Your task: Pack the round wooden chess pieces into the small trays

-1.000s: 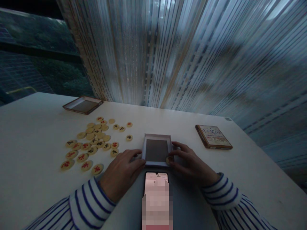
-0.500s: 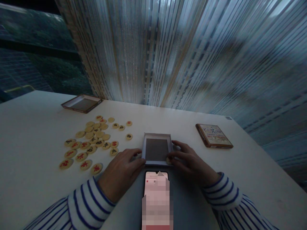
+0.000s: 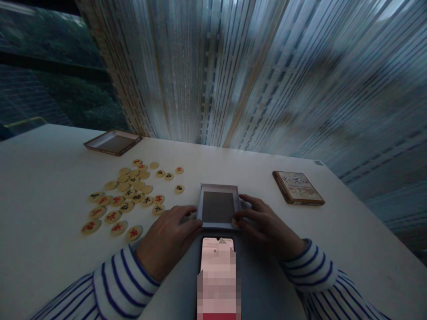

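Observation:
A shallow open box (image 3: 219, 226) with pale walls and a dark inner floor rests on the white table in front of me. My left hand (image 3: 173, 235) grips its left side near the lower corner, thumb and fingers against the wall. On the opposite side, my right hand (image 3: 267, 229) holds the right wall, with its lower fingers at the near right corner. A small round piece (image 3: 235, 222) seems to be under those right fingertips, mostly hidden. To the left lie several round wooden pieces (image 3: 128, 193), some with red characters, some with black, some plain side up.
A phone (image 3: 218, 275) lies just below the box. Another open tray (image 3: 113, 142) is at the table's back left. A flat printed box (image 3: 298, 188) sits to the right on the table (image 3: 360, 249). Behind hangs a striped curtain (image 3: 207, 80).

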The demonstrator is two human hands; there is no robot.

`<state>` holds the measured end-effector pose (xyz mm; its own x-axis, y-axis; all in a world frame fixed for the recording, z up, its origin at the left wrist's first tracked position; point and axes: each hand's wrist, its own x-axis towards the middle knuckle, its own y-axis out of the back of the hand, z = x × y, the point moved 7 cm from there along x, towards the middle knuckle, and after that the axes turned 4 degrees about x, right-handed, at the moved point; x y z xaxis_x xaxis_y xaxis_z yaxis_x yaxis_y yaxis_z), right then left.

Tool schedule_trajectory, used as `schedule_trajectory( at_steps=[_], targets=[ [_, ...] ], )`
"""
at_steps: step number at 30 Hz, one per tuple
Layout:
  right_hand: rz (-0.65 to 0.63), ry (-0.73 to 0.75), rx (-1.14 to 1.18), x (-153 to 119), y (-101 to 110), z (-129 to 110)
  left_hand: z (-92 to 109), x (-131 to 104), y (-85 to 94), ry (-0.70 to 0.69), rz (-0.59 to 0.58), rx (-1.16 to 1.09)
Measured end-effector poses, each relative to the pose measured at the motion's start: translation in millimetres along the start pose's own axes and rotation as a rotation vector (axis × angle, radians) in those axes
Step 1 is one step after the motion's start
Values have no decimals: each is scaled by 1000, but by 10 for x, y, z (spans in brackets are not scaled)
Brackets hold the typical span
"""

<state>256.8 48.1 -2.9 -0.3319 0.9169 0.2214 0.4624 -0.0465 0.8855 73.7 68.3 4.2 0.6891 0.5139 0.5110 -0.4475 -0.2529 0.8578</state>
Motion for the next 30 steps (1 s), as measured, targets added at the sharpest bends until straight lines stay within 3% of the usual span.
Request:
schedule_trajectory(
  at_steps=[11,30],
  targets=[
    [-66,2,-34,10,41,-74,1,-2,7,0,-10,7],
    [-2,24,-82,-9,52,-119,-1,-15,-11,-3,-18,7]
  ],
)
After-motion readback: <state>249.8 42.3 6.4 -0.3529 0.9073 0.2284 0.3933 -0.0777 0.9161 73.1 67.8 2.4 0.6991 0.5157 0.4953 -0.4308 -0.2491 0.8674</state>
